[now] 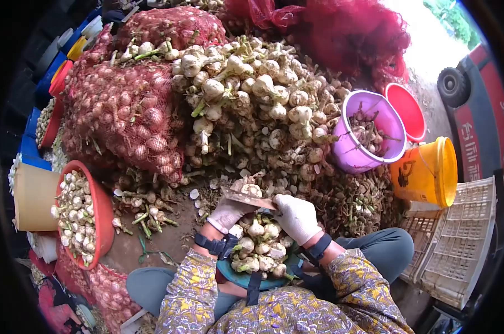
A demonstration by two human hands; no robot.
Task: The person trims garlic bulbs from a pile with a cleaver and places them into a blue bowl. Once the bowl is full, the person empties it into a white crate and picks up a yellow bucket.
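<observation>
My left hand (231,215), in a pale glove, is closed around a garlic bulb (252,190) in front of me. My right hand (296,217), gloved in white, grips the handle end of a knife. The knife's brownish blade (246,198) points left and lies across the near side of the bulb. Just below both hands, a teal basin (230,274) between my legs holds several garlic bulbs (263,245) with short stems.
A large garlic heap (274,100) rises ahead, beside a red mesh sack (124,111). A red tub (104,222) of garlic stands left. Purple (349,147) and yellow (424,172) buckets, a white crate (463,245) and a vehicle wheel (453,87) are right. A person's arm (60,309) shows lower left.
</observation>
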